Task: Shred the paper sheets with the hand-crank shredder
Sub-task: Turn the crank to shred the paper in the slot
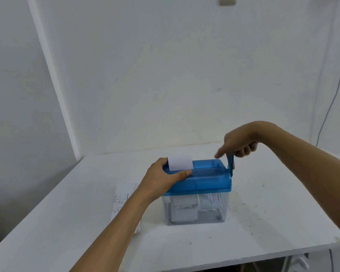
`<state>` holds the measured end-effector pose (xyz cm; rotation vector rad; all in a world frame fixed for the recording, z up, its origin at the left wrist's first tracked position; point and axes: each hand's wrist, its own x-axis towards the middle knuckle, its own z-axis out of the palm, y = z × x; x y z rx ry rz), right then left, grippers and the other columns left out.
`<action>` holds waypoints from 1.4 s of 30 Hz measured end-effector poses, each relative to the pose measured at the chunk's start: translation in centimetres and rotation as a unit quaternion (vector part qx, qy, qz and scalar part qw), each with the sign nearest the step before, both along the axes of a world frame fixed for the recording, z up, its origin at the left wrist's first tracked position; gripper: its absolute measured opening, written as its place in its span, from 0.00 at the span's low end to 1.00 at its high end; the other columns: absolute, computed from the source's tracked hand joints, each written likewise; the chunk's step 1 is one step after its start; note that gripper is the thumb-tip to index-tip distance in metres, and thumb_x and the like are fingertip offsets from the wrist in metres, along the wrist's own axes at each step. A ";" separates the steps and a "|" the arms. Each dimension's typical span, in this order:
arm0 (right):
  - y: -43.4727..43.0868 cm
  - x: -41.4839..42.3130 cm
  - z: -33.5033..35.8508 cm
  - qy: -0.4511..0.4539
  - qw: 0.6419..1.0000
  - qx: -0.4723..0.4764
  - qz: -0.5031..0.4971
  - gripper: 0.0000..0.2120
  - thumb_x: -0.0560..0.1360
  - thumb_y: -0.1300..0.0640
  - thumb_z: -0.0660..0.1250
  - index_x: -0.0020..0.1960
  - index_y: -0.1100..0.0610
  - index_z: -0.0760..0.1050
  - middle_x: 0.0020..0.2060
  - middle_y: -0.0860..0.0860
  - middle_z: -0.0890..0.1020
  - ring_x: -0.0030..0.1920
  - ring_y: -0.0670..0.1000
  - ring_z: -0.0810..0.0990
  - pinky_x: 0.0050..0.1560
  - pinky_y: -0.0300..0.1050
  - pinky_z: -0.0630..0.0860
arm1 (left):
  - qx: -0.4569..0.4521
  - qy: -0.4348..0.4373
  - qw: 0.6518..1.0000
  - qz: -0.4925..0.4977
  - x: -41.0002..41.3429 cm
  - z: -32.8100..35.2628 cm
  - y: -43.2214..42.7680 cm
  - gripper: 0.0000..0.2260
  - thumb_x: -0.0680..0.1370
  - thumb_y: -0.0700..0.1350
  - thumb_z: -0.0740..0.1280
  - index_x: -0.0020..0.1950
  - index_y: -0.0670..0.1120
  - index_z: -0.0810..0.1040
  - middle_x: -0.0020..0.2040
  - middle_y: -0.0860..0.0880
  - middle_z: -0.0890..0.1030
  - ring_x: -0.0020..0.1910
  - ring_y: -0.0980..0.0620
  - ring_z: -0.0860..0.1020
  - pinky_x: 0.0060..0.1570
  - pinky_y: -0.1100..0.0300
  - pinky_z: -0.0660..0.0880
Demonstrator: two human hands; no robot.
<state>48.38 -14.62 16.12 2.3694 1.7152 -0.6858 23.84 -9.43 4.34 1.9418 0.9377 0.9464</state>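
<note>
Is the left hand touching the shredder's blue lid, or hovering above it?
Touching. The head view shows the left hand gripping the blue lid at its left end, thumb flat along its top, fingers behind it beside the paper sheet.

We see a white table [67, 222] flecked with dark specks, set into a corner of white walls [165, 75]. A switch plate [227, 0] sits high above the table, and a thin cable [330, 107] hangs to its right.

Head-worn camera looks forward and down, close over table [263, 213].
</note>
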 end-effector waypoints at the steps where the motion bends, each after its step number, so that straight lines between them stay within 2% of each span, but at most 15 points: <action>1: 0.8 0.3 -0.6 -0.004 0.998 0.057 -0.004 0.22 0.80 0.42 0.63 0.40 0.58 0.81 0.24 0.47 0.70 0.23 0.46 0.64 0.27 0.38 0.59 | -0.002 -0.001 1.000 -0.001 0.0 -0.1 0.0 0.26 0.69 0.59 0.77 0.62 0.56 0.72 0.54 0.63 0.77 0.52 0.64 0.76 0.44 0.70 0.73; 4: 2.6 0.9 -3.9 0.006 0.975 0.223 -0.016 0.22 0.80 0.42 0.62 0.43 0.61 0.80 0.30 0.52 0.77 0.29 0.49 0.73 0.31 0.40 0.70 | -0.004 -0.008 1.000 -0.008 0.0 -0.3 0.2 0.30 0.66 0.63 0.76 0.64 0.54 0.73 0.57 0.59 0.78 0.54 0.61 0.77 0.47 0.68 0.74; 7: 3.4 1.2 -7.9 0.062 0.920 0.382 -0.063 0.23 0.80 0.43 0.63 0.32 0.57 0.69 0.29 0.52 0.74 0.31 0.51 0.71 0.34 0.43 0.70 | -0.013 -0.014 1.000 -0.018 0.1 -0.4 0.0 0.35 0.60 0.67 0.74 0.63 0.56 0.71 0.58 0.59 0.77 0.55 0.61 0.76 0.49 0.66 0.74; 9: 3.4 1.1 -10.0 0.118 0.889 0.427 -0.112 0.24 0.80 0.44 0.63 0.30 0.55 0.63 0.26 0.51 0.69 0.29 0.50 0.66 0.32 0.43 0.65 | -0.018 -0.013 1.000 -0.018 0.2 -0.4 -0.1 0.36 0.58 0.68 0.73 0.62 0.57 0.70 0.58 0.59 0.76 0.56 0.60 0.75 0.51 0.65 0.74; 13: 2.2 0.1 -13.2 0.275 0.833 0.434 -0.207 0.23 0.82 0.45 0.61 0.32 0.58 0.67 0.28 0.53 0.73 0.29 0.49 0.70 0.32 0.41 0.70 | -0.016 -0.002 1.000 -0.010 0.4 -0.3 -0.1 0.38 0.56 0.70 0.73 0.62 0.59 0.68 0.57 0.63 0.74 0.55 0.62 0.74 0.51 0.64 0.73; 15: 0.7 -0.4 -14.7 0.293 0.834 0.421 -0.204 0.23 0.83 0.49 0.61 0.32 0.58 0.68 0.27 0.52 0.74 0.27 0.49 0.71 0.30 0.39 0.71 | -0.010 0.005 1.000 -0.003 0.4 -0.3 -0.1 0.37 0.57 0.70 0.73 0.61 0.60 0.68 0.56 0.63 0.73 0.54 0.61 0.74 0.52 0.63 0.73; 18: -1.4 -0.9 -16.5 0.273 0.860 0.384 -0.195 0.16 0.82 0.57 0.61 0.36 0.60 0.73 0.28 0.54 0.78 0.26 0.48 0.73 0.27 0.38 0.71 | -0.005 0.004 1.000 -0.004 0.4 -0.3 -0.2 0.32 0.58 0.70 0.72 0.57 0.63 0.68 0.56 0.64 0.73 0.53 0.64 0.73 0.51 0.63 0.73; 23: -5.6 -1.4 -16.0 0.274 0.888 0.344 -0.136 0.20 0.84 0.55 0.54 0.35 0.60 0.70 0.24 0.52 0.76 0.24 0.49 0.72 0.28 0.42 0.71 | -0.002 0.018 1.000 -0.001 0.3 -0.1 -0.3 0.37 0.57 0.71 0.72 0.62 0.59 0.68 0.57 0.61 0.74 0.54 0.60 0.75 0.53 0.61 0.74; 26: -7.9 -1.3 -14.5 0.234 0.914 0.323 -0.075 0.16 0.84 0.57 0.55 0.44 0.64 0.75 0.26 0.53 0.77 0.25 0.48 0.73 0.28 0.41 0.73 | -0.004 0.024 1.000 -0.005 0.2 0.0 -0.4 0.37 0.58 0.72 0.72 0.62 0.59 0.67 0.57 0.61 0.74 0.53 0.62 0.74 0.53 0.61 0.74; 29: -9.4 -1.3 -12.2 0.225 0.932 0.281 -0.035 0.14 0.83 0.52 0.59 0.44 0.59 0.74 0.30 0.52 0.78 0.28 0.47 0.75 0.32 0.44 0.78 | -0.008 0.025 1.000 -0.013 0.2 0.2 -0.5 0.35 0.59 0.70 0.72 0.61 0.59 0.67 0.57 0.61 0.74 0.54 0.61 0.75 0.52 0.62 0.74; 31: -10.3 -1.6 -10.6 0.190 0.952 0.238 -0.014 0.16 0.81 0.45 0.62 0.45 0.57 0.75 0.34 0.50 0.79 0.30 0.44 0.77 0.35 0.39 0.78 | -0.011 0.029 0.999 -0.014 0.2 0.2 -0.5 0.35 0.59 0.70 0.72 0.62 0.59 0.67 0.60 0.58 0.74 0.56 0.57 0.74 0.55 0.61 0.74; 33: -10.8 -1.5 -9.1 0.126 0.964 0.234 0.011 0.14 0.77 0.43 0.69 0.46 0.55 0.76 0.34 0.48 0.80 0.30 0.42 0.78 0.35 0.35 0.78 | -0.017 0.031 0.999 -0.016 0.2 0.4 -0.6 0.35 0.59 0.69 0.72 0.61 0.59 0.67 0.61 0.57 0.74 0.57 0.57 0.73 0.55 0.60 0.73; 36: -10.7 -0.9 -6.6 0.108 0.954 0.278 0.018 0.12 0.74 0.46 0.72 0.43 0.55 0.79 0.29 0.47 0.79 0.27 0.38 0.75 0.32 0.32 0.74 | -0.023 0.032 0.999 -0.023 0.1 0.7 -0.6 0.33 0.61 0.67 0.72 0.61 0.59 0.68 0.60 0.58 0.73 0.56 0.57 0.73 0.54 0.62 0.72; 38: -9.9 -0.3 -5.2 0.104 0.946 0.308 0.004 0.12 0.74 0.44 0.71 0.43 0.53 0.81 0.28 0.45 0.80 0.29 0.40 0.76 0.31 0.32 0.73 | -0.023 0.035 0.999 -0.031 0.2 0.7 -0.6 0.29 0.65 0.64 0.73 0.61 0.59 0.67 0.58 0.59 0.72 0.54 0.58 0.73 0.51 0.66 0.72; 42: -6.3 1.2 -4.8 0.131 0.894 0.428 -0.034 0.16 0.70 0.41 0.74 0.49 0.50 0.78 0.43 0.48 0.81 0.41 0.51 0.81 0.44 0.49 0.82 | -0.024 0.035 0.998 -0.036 0.2 0.9 -0.6 0.35 0.62 0.65 0.72 0.64 0.57 0.65 0.56 0.60 0.71 0.52 0.59 0.73 0.46 0.69 0.71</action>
